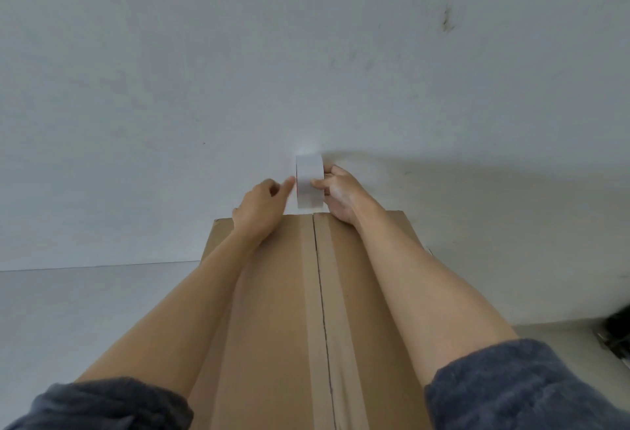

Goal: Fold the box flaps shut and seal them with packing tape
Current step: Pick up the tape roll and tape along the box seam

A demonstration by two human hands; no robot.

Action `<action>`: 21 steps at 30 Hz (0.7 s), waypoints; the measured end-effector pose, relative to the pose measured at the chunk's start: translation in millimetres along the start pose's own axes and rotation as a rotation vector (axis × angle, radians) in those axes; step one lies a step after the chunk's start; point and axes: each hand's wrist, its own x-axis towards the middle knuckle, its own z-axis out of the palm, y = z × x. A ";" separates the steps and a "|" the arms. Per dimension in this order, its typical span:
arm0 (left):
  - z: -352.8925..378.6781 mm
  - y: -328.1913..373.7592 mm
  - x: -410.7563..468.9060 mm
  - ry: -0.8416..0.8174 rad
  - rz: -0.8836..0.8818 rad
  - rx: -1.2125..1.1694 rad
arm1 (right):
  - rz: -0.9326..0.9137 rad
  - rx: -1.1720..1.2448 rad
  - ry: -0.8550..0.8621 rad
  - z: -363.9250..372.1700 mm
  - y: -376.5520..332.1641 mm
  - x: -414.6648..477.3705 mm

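We see the right hand (pixel 341 191) gripping a white roll of packing tape (pixel 309 180), thumb across its near face and fingers curled round its far side. The roll stands on edge just past the far rim of a brown cardboard box (pixel 272 293), close against the wall.

The left hand (pixel 260 206) sits just left of the roll. Its index finger reaches out to the roll's left edge, and the other fingers are loosely curled and hold nothing. We cannot tell whether that fingertip presses the roll or only meets it.

Both forearms lie along the top of the box, 1 on each side of the centre seam (pixel 322 310) where the 2 flaps meet, folded flat. A translucent strip of tape (pixel 315 344) covers the seam from the near edge up to the hands. The forearms hide much of the flap surface on both sides, and the right wrist covers the far right corner area.

Dark blue-grey fuzzy sleeves (pixel 511 388) are pushed up near the elbows.

Beyond the hands rises a white wall (pixel 204 54), with dark smudges (pixel 447 20) up and to the right of the right hand. A soft shadow (pixel 426 170) stretches rightward from that hand. Left of the left arm lies a pale grey surface (pixel 85 310). Far right of the right arm, a blurred dark object (pixel 617 330) sits at the frame edge.
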 end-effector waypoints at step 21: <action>14.5 5.1 17.9 0.082 0.016 -0.222 | 0.026 -0.133 0.068 2.9 1.3 4.8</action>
